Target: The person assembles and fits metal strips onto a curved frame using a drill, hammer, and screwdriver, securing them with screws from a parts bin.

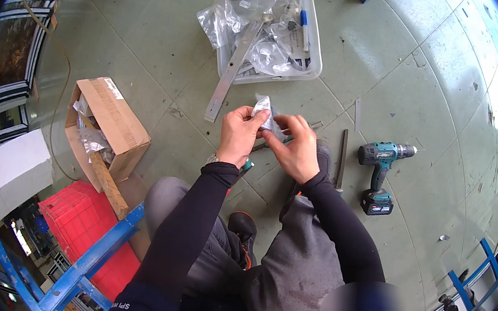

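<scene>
A small clear plastic bag (264, 105) with a whitish face is pinched between my two hands, out in front of my knees. My left hand (239, 136) grips its left side with thumb and fingers. From the other side my right hand (296, 151) holds the bag's lower right part between thumb and fingertips. What lies inside the bag is too small to make out. Partly hidden under my hands, a tool with a green handle end (248, 164) lies on the floor.
Beyond my hands stands a clear tub (317, 70) of plastic bags, a metal strip (223, 88) leaning out. A cordless drill (379, 170) and a dark metal bar (342, 160) lie right. Left are a cardboard box (115, 119), a red crate (79, 216) and a blue metal frame (86, 260).
</scene>
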Demonstrator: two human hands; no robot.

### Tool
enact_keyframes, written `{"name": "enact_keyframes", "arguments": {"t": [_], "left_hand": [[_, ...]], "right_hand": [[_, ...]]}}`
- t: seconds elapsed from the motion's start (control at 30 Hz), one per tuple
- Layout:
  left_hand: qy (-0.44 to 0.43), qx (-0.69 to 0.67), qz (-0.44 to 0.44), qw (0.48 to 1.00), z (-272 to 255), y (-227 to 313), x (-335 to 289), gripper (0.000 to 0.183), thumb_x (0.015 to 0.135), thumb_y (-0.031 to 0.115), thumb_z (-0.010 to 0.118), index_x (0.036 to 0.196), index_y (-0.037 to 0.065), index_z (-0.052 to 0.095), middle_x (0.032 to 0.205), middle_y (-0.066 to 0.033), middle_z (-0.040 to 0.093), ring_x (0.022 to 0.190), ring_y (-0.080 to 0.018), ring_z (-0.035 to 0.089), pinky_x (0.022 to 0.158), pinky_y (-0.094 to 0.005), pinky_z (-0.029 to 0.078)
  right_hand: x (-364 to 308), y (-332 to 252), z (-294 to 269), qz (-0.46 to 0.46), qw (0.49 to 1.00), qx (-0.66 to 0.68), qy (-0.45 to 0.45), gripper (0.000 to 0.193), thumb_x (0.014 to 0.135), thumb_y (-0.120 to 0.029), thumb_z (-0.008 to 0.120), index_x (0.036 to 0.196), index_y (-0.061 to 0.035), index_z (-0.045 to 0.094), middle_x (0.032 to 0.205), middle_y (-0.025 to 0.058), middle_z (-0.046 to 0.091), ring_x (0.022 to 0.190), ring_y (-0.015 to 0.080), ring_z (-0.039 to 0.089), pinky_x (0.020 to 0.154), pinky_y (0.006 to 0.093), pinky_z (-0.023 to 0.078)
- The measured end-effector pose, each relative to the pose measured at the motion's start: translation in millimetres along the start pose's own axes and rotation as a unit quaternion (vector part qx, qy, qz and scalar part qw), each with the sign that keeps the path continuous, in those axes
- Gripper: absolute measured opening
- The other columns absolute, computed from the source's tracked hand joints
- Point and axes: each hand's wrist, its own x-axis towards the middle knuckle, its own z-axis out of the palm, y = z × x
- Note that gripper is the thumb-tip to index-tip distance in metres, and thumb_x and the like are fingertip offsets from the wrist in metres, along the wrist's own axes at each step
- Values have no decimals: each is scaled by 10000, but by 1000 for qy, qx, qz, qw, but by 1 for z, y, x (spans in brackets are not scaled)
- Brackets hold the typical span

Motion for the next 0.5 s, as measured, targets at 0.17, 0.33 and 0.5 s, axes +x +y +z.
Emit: {"name": "enact_keyframes", "arguments": {"t": [0.17, 0.33, 0.5], "left_hand": [[-38, 40, 47, 997, 6, -9, 5, 193, 901, 141, 763, 845, -14, 663, 801, -40, 684, 696, -96, 639, 665, -273, 552], [-152, 15, -5, 988, -4, -5, 6, 142, 905, 79, 727, 1001, -17, 685, 915, -54, 713, 816, -107, 669, 785, -261, 555], [-149, 161, 28, 975, -8, -7, 10, 151, 941, 138, 690, 972, -9, 706, 823, 5, 680, 736, -64, 591, 680, -253, 489]], "right_hand": [[-4, 12, 0, 132, 978, 147, -65, 187, 904, -92, 729, 1036, 24, 663, 959, 103, 712, 900, 161, 678, 788, 311, 548], [-8, 37, 0, 222, 885, 403, -68, 159, 928, -30, 689, 1068, 23, 635, 978, 64, 715, 901, 125, 664, 824, 276, 529], [-4, 42, -6, 229, 887, 388, -104, 186, 937, -43, 694, 1106, 10, 639, 960, 23, 689, 895, 88, 626, 822, 254, 503]]}}
